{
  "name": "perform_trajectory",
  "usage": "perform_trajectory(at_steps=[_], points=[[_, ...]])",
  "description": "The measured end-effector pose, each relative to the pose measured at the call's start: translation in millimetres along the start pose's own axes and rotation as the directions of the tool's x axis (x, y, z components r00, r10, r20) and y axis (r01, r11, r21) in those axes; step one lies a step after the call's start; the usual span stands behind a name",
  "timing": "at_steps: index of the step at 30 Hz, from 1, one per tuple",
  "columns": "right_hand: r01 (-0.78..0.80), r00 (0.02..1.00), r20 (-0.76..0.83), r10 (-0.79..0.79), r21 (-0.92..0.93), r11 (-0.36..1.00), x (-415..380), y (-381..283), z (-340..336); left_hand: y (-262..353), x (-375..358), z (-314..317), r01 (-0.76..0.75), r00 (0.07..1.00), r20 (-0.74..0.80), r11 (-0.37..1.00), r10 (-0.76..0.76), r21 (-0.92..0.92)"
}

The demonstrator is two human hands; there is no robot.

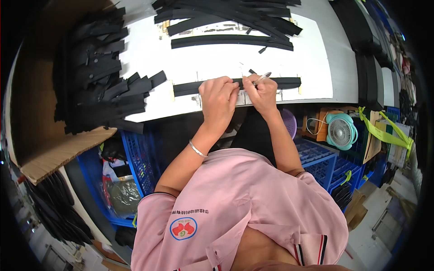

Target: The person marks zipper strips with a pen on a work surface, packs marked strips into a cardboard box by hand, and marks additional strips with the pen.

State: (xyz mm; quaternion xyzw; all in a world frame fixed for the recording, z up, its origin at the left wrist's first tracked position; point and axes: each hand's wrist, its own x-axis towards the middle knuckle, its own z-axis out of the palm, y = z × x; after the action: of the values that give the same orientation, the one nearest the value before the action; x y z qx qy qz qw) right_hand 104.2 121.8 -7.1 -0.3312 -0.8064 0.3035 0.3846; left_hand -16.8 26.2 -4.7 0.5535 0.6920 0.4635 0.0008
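A black zipper strip point(190, 88) lies lengthwise along the near edge of a white board point(316, 63). My left hand point(218, 97) is closed on the strip near its middle, thumb and fingertips pressed together there. Just to the right, my right hand point(263, 94) grips a silver pen point(263, 78), its fingertips also at the strip. What the pen tip touches is hidden by my fingers. A zipper pull point(252, 71) shows just beyond the strip. Farther back, another black zipper strip point(230, 42) lies straight across the board, apart from my hands.
Loose black strips point(217, 16) are heaped at the back. More black strips point(99, 81) pile up at the left beside an open cardboard box point(36, 135). Blue crates point(142, 153) stand below the table edge, and a turquoise fan point(342, 131) is at the right.
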Motion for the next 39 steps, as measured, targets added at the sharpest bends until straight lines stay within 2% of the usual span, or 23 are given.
perform_trajectory(at_steps=[3, 4, 7, 8, 9, 11, 14, 18, 22, 27, 33, 36, 39], points=[[-0.078, 0.997, 0.017, 0.077, 0.106, 0.991, -4, -1, -10, -1, -1, 2, 0.002, 1.0, 0.006, 1.0, -0.002, 0.006], [-0.117, 0.99, -0.046, 0.13, 0.219, 0.969, -5, -8, -16, -1, 0, 2, -0.004, 1.0, 0.014, 1.0, 0.004, 0.009], [-0.231, 0.93, -0.186, 0.317, 0.375, 0.898, -5, 0, -43, 1, 0, 2, 0.003, 1.0, 0.024, 1.0, -0.003, 0.024], [-0.312, 0.912, -0.176, 0.37, 0.286, 0.906, -3, 6, -58, 0, 0, 1, -0.004, 1.0, 0.028, 1.0, 0.004, 0.025], [-0.316, 0.891, -0.245, 0.382, 0.271, 0.909, 1, 11, -66, 0, -1, 2, -0.003, 0.999, 0.033, 1.0, 0.002, 0.031], [-0.39, 0.873, -0.238, 0.425, 0.181, 0.903, 4, 25, -83, 1, -1, 3, 0.002, 0.999, 0.041, 0.999, -0.004, 0.045], [-0.37, 0.892, -0.207, 0.401, 0.176, 0.912, -2, 51, -83, 6, 0, 3, 0.004, 0.998, 0.056, 0.998, -0.007, 0.058], [-0.356, 0.901, -0.209, 0.38, 0.143, 0.923, -1, 46, -81, 24, 8, 16, -0.008, 0.996, 0.094, 1.0, 0.008, 0.005], [-0.34, 0.914, -0.203, 0.352, 0.091, 0.936, -3, 49, -81, 45, 21, 48, -0.121, 0.988, 0.084, 0.986, 0.131, -0.111], [-0.335, 0.922, -0.187, 0.339, 0.055, 0.941, -3, 52, -80, 49, 30, 75, -0.164, 0.976, 0.124, 0.981, 0.177, -0.107], [-0.169, 0.968, -0.208, 0.14, -0.124, 0.978, -3, 56, -77, 47, 28, 79, -0.154, 0.976, 0.143, 0.984, 0.165, -0.089], [-0.237, 0.935, -0.253, 0.247, 0.07, 0.969, -4, 55, -75, 46, 27, 80, -0.15, 0.977, 0.141, 0.986, 0.159, -0.075], [-0.281, 0.937, -0.17, 0.306, 0.154, 0.947, -9, 55, -82, 46, 27, 80, -0.148, 0.978, 0.139, 0.986, 0.157, -0.071]])
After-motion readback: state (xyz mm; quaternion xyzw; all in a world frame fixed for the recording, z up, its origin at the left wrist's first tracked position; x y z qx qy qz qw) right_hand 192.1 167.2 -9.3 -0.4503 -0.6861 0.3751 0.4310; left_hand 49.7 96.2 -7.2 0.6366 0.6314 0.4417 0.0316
